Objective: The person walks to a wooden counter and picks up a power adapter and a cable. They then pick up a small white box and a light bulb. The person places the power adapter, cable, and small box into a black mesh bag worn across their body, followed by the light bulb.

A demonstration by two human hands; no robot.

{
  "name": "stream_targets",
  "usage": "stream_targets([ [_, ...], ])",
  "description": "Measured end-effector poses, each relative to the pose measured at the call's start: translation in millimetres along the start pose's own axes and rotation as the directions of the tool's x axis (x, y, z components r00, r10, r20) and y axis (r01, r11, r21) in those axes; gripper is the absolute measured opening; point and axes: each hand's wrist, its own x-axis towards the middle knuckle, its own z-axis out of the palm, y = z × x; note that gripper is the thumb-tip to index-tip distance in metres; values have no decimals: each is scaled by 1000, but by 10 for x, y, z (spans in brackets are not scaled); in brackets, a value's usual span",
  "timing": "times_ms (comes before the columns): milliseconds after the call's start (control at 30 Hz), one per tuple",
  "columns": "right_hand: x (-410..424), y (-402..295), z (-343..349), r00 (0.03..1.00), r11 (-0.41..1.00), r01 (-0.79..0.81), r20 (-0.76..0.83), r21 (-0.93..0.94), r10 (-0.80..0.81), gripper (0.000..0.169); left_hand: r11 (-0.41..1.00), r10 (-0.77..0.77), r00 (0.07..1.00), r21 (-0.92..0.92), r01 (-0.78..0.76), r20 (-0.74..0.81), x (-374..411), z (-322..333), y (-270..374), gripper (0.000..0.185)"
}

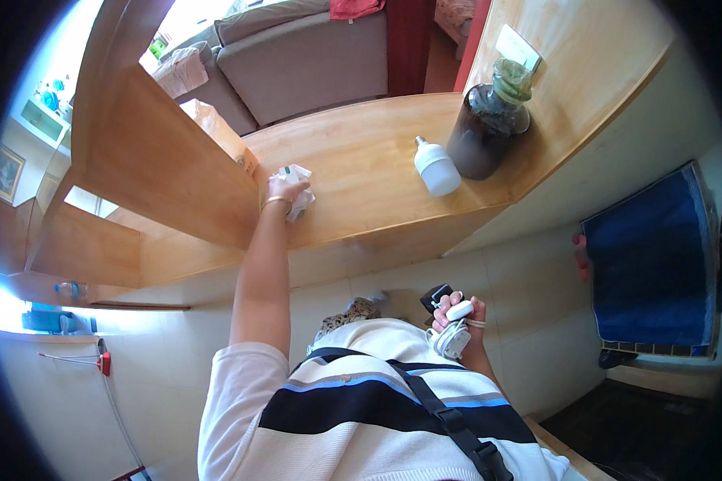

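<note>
My left hand (284, 189) reaches forward onto the wooden counter shelf (361, 186), its fingers around a crumpled white packet (301, 196), perhaps tissues or thin plastic. Close to my body on the other side, my right hand (464, 321) grips a bundle of small electrical items: a white plug adapter with a coiled white cable (450, 341), a rounded white piece (459, 310) and a dark box-like object (434, 297). How the dark object is held is partly hidden by my fingers. A white LED bulb (438, 169) lies on its side on the shelf, well right of my left hand.
A large glass jar (487, 132) of dark liquid, its top wrapped in green, stands beside the bulb. A wall switch plate (517, 48) is behind it. An upright wooden panel (162, 156) and a brown paper bag (222, 135) border the left. Beyond is a grey sofa (307, 66).
</note>
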Motion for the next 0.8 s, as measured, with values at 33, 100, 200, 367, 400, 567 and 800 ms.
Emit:
stream_targets([
  [33,-26,-60,10,1000,1000,8,-30,-11,-8,36,977,-155,988,147,157,-23,24,135,132,60],
  [100,-8,-73,7,999,1000,6,-44,-18,-7,36,973,-230,972,21,231,-49,29,84,185,50],
  [200,-101,-160,-84,997,999,45,-58,-14,-46,36,945,-250,968,-217,243,-6,-165,64,547,58],
  [367,-153,-153,-179,997,997,54,-59,47,-51,36,886,-155,973,-411,214,172,-461,-371,836,41],
  [400,-120,-134,-168,998,997,43,-39,60,-41,36,936,-63,974,-327,133,217,-470,-450,772,40],
  [567,-63,-65,-152,1000,997,25,-11,77,-24,36,958,162,934,176,-226,320,-589,-327,311,62],
  [800,-83,-76,-154,999,998,18,-35,52,-16,37,783,85,983,600,-167,163,-826,82,410,93],
])
